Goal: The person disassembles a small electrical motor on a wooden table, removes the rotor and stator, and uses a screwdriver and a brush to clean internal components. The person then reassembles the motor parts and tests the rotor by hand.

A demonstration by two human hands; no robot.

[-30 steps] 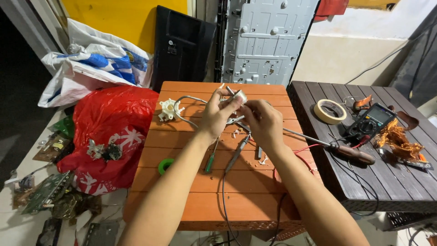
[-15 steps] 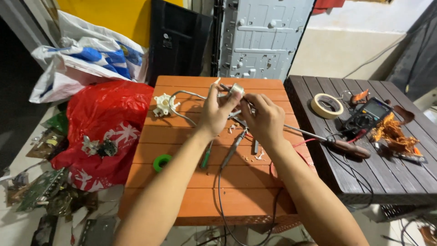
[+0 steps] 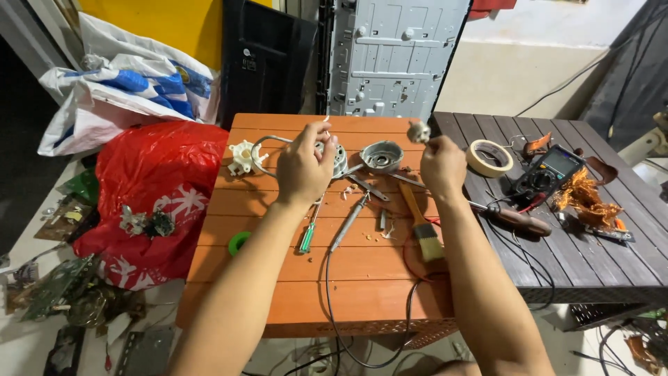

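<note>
Holding a small grey motor part [image 3: 418, 131] pinched in my right hand [image 3: 441, 166] above the orange table [image 3: 278, 278]; my left hand [image 3: 304, 169] gripped the round motor housing [image 3: 339, 159]. Red bag [image 3: 156, 188] sat left, white-blue sack [image 3: 125, 97] behind.

motor part [image 3: 337, 159] mostly hidden behind left hand [image 3: 305, 170], small grey piece [image 3: 418, 131] above right hand [image 3: 442, 166] blurred

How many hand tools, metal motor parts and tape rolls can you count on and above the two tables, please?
Hand tools: 3, namely green-handled screwdriver, paintbrush, brown-handled screwdriver.
Metal motor parts: 3, namely round housing on the orange table, one piece in the left hand, a small piece pinched by the right hand.
Tape rolls: 1, tape roll.
Total: 7.
</note>
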